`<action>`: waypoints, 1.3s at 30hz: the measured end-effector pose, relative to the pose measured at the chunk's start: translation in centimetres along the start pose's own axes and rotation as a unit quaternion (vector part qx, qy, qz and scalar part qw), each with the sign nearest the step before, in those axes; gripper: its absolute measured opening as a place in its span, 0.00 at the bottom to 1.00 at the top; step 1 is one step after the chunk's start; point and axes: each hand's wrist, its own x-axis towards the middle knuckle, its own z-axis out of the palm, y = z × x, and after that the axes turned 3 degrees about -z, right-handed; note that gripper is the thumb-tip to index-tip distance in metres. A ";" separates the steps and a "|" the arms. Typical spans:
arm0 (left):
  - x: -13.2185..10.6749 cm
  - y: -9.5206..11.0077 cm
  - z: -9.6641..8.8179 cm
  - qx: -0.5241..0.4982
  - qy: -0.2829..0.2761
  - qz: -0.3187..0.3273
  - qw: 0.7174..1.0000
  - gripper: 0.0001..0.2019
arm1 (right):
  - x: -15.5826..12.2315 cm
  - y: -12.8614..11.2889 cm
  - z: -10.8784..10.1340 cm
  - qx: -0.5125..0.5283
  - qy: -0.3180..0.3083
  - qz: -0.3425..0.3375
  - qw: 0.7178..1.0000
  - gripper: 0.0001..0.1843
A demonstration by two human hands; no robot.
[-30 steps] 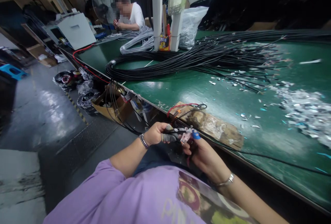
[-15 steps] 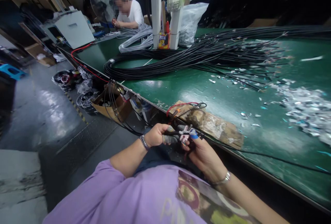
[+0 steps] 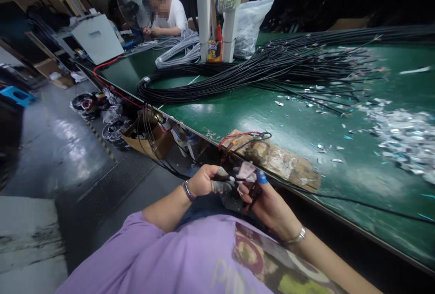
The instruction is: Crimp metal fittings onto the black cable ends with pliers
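Note:
In the head view my left hand (image 3: 205,180), with grey coverings on its fingertips, is closed around a bundle of black cables (image 3: 178,175) that hangs in from the left. My right hand (image 3: 267,199), blue tape around its thumb, is bent close by at the cable ends. Its fingers curl around a dark reddish object (image 3: 252,195), mostly hidden and blurred, perhaps a tool handle. A pale pinkish flap (image 3: 246,170), like foil or wrapping, stands up at the cable ends between both hands.
A worn wooden block (image 3: 285,165) with red and black leads lies along the edge of the green table (image 3: 360,190). Behind are a long black cable bundle (image 3: 204,88) and a heap of silvery scraps (image 3: 404,137). A cardboard box (image 3: 163,142) stands below. A co-worker (image 3: 175,15) sits beyond.
My right hand has drawn slightly right and down, away from my left fingertips. The pale flap at the cable ends now stands higher and spreads wider. My left hand has barely moved.

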 end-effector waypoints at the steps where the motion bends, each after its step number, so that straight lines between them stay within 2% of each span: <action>1: -0.1 -0.2 0.0 0.003 -0.003 0.004 1.000 0.26 | -0.1 0.0 -0.2 0.005 0.001 0.012 1.000 0.24; 5: -0.7 -0.7 -0.2 0.012 -0.008 0.008 1.000 0.26 | -0.6 0.4 -1.1 0.006 -0.001 0.035 0.999 0.25; 10: -1.0 -0.9 -0.3 0.020 0.000 -0.003 1.000 0.27 | -1.1 0.7 -1.6 -0.074 -0.026 0.046 0.996 0.22; 14: -0.9 -0.8 -0.4 0.038 -0.002 0.000 0.999 0.27 | -1.4 0.5 -1.2 -0.129 -0.049 0.054 0.989 0.23; 19: -0.8 -1.0 -0.4 0.060 -0.019 0.009 0.998 0.26 | -1.4 0.2 -0.2 -0.237 -0.030 0.018 0.971 0.19; 22: -0.8 -1.6 -0.3 0.074 -0.031 0.006 0.997 0.25 | -1.3 0.1 0.1 -0.260 -0.022 -0.013 0.965 0.16; 24: -0.8 -2.0 -0.3 0.077 -0.037 -0.001 0.996 0.25 | -1.2 0.1 0.0 -0.261 0.000 -0.025 0.965 0.14; 28: -1.0 -2.0 -0.4 0.076 -0.039 -0.013 0.996 0.25 | -0.9 -0.1 -1.1 -0.229 0.125 -0.038 0.965 0.14; 30: -1.1 -1.6 -0.5 0.066 -0.030 -0.009 0.997 0.25 | -0.8 -0.1 -1.9 -0.224 0.158 -0.038 0.961 0.16; 34: -1.3 -1.0 -0.5 0.061 -0.018 -0.005 0.998 0.26 | -1.1 0.4 -2.6 -0.242 0.103 0.003 0.965 0.19; 39: -1.4 -0.7 -0.5 0.078 -0.022 0.009 0.997 0.26 | -1.5 0.6 -2.2 -0.254 0.029 0.026 0.966 0.23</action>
